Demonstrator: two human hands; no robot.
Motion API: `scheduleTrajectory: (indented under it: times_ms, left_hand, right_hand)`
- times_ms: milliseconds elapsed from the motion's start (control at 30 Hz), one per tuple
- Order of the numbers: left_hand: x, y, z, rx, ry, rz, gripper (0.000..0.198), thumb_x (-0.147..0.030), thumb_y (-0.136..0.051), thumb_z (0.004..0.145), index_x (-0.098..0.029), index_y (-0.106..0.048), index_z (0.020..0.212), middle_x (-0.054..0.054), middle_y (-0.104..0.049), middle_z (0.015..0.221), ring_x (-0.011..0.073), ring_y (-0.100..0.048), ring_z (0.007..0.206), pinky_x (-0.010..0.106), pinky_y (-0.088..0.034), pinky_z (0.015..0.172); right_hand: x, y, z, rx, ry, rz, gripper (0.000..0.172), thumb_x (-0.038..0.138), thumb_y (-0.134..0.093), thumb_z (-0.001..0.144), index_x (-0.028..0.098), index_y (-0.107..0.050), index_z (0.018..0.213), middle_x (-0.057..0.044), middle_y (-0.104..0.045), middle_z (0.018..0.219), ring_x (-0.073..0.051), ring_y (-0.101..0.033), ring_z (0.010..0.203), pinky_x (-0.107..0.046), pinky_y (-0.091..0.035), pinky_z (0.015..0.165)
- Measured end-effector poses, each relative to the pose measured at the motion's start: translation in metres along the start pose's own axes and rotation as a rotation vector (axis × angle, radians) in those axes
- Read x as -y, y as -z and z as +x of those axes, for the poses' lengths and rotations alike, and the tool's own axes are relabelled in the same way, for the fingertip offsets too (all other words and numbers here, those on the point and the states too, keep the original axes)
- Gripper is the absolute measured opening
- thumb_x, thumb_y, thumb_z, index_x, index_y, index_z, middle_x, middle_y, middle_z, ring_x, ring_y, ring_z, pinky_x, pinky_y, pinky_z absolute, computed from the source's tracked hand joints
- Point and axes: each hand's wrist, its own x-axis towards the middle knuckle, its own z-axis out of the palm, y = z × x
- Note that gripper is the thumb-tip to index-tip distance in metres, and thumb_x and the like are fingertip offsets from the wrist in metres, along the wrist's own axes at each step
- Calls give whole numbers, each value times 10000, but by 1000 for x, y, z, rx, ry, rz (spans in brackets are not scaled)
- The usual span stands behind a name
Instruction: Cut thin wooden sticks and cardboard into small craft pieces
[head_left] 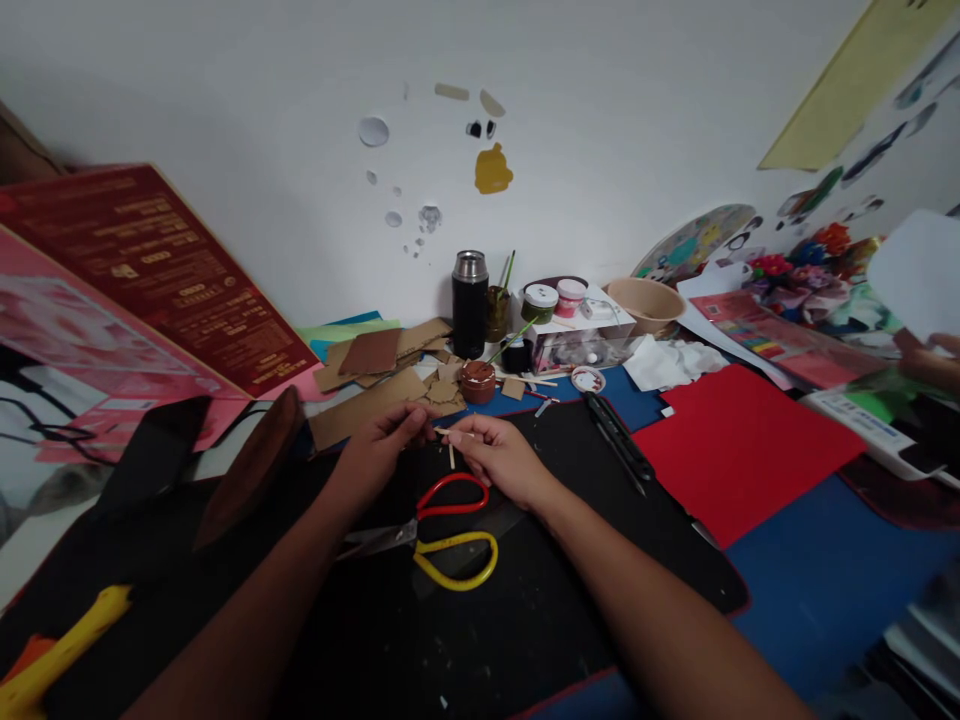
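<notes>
Nearest is seen a black mat [555, 615] with scissors [407, 534]. One thin stick [454, 433] is held by left hand [390, 435] and right hand [501, 455], both pinched.

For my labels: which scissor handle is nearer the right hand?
The red handle, close by the right hand; the yellow handle lies farther off, nearer the picture's bottom.

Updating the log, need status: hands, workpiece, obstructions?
Right hand: pinching thin pale stick. Left hand: fingertips at its end, grip unclear. Nearby: scissors on black mat, possible snag.
</notes>
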Motion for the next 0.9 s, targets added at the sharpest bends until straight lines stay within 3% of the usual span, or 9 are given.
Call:
scheduleTrajectory:
  times_ms: [133, 300, 600, 733, 900]
  left_hand:
    - [-1, -2, -2, 44, 31, -133, 398, -580, -756, 807, -207, -768, 947, 31, -727, 818, 204, -620, 781, 309, -476, 751]
    - [-1, -4, -2, 73, 18, -136, 325, -527, -779, 799, -207, -737, 838, 26, -717, 812, 200, -606, 774, 303, -456, 750]
    - [-2, -4, -1, -13, 11, -38, 368, -565, -753, 783, -201, -701, 765, -16, -614, 663, 167, -525, 659, 278, -398, 652]
    - [-4, -4, -1, -28, 31, -108, 365, -549, -775, 784, -196, -703, 729, -14, -615, 635, 153, -519, 633, 274, -399, 641]
    - [0, -9, -2, 41, 54, -390, 371, -493, -853, 740, -188, -779, 939, 44, -729, 791, 164, -594, 702, 271, -440, 653]
  right_hand:
    - [0, 0, 0, 1, 1, 15, 406, 573, -722, 830, 175, -666, 882, 111, -458, 495, -61, -348, 396, -197, -253, 401]
    - [-2, 1, 0, 22, -8, 8, 412, 583, -703, 850, 174, -667, 882, 111, -446, 487, -63, -347, 389, -199, -245, 404]
    - [-2, 0, 0, 33, -7, -23, 422, 586, -677, 869, 165, -687, 902, 107, -448, 499, -66, -356, 382, -202, -263, 397]
    - [-3, 0, 1, 42, -6, -27, 392, 555, -658, 899, 165, -689, 921, 104, -449, 499, -69, -361, 386, -205, -258, 402]
    - [-3, 0, 1, 25, 7, 13, 418, 589, -661, 887, 172, -676, 912, 113, -428, 491, -65, -344, 377, -208, -252, 402]
